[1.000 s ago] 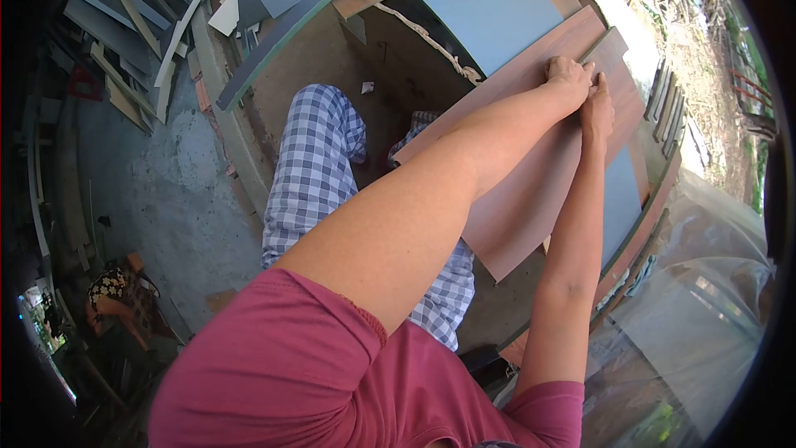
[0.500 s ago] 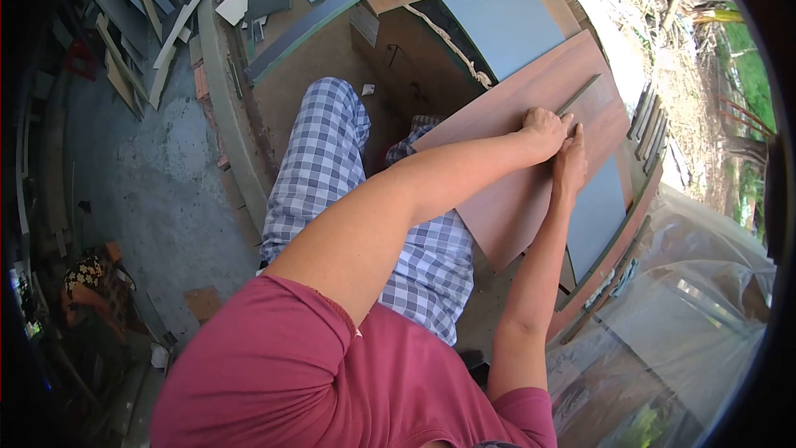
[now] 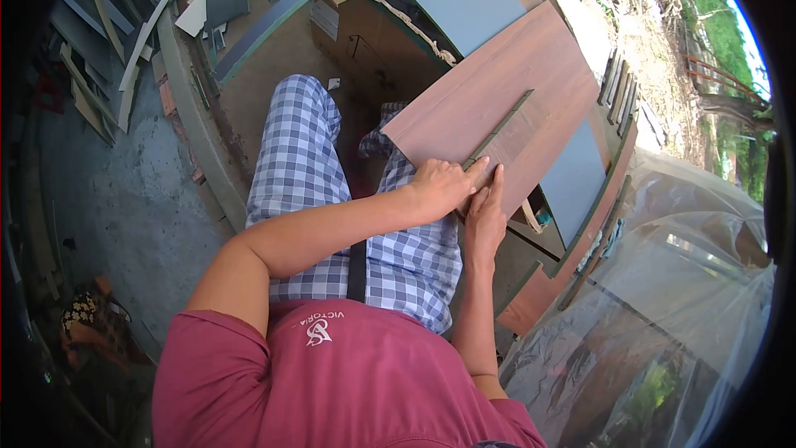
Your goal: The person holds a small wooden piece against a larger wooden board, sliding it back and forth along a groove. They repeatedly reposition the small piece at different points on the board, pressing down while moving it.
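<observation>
A flat wood-grain panel lies tilted across the work surface in front of my knees. On it rests a narrow wood-grain board strip with a dark edge, pointing away from me. My left hand is closed at the strip's near end, its index finger pressing along the edge. Beside it, almost touching, my right hand grips the same end with curled fingers and its index finger stretched along the strip. Whatever lies beneath my fingers is hidden.
Grey-blue boards lie under and beyond the panel. A long curved-looking green-edged strip crosses at upper left. Offcuts lean on the far left. Clear plastic sheeting covers things at right.
Both hands have slid towards my body, from the panel's middle to its near edge. The strip has come nearer too, with more of it showing. My head view has shifted.
</observation>
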The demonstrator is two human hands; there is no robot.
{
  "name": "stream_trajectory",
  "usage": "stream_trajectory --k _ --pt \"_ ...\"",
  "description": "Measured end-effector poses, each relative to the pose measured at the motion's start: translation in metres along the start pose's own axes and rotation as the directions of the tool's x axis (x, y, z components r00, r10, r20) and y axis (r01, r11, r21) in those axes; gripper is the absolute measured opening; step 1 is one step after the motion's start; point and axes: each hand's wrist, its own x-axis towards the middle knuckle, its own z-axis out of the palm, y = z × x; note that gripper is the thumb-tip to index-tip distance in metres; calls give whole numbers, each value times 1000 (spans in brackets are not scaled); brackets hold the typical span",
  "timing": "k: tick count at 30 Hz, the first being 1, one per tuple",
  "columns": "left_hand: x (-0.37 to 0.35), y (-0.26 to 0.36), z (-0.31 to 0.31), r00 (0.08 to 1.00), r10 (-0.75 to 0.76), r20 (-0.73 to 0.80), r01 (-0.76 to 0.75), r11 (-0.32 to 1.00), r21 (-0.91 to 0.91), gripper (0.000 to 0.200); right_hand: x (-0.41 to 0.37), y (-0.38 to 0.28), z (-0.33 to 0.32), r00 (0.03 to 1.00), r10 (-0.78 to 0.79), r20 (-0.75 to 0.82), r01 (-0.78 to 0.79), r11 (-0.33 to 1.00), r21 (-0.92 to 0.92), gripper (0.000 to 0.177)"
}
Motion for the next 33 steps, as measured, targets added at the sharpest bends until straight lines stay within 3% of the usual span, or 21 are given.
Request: stream_trajectory --k 4,8,10,15,19,23,29,33 --pt "-10 -10 -10 999 -42 -3 42 999 -4 55 -4 -5 9 998 -46 47 47 999 -25 50" --pt "5 -14 -23 989 -103 107 104 994 -8 55 9 -14 13 997 -81 14 81 997 -18 49" --pt "21 -16 -21 991 -104 86 105 994 -11 54 23 -17 9 999 -45 -2 45 999 18 48" --pt "79 -18 -16 995 -76 57 77 997 -9 52 76 -11 -1 999 -5 -32 5 1000 24 46" --pt "134 -15 -11 989 -82 125 83 997 -6 51 127 4 -9 993 -23 -120 32 997 74 47" --pt "191 -7 -3 987 -91 131 85 995 46 52 176 14 -27 991 31 -130 -32 999 -9 46" --pt "259 -3 6 980 -163 111 145 977 154 50 242 24 -37 985 77 -157 -79 997 -6 47" --pt "282 0 11 967 -228 118 213 969 128 49 264 32 -38 982 83 -171 -86 996 -8 48"
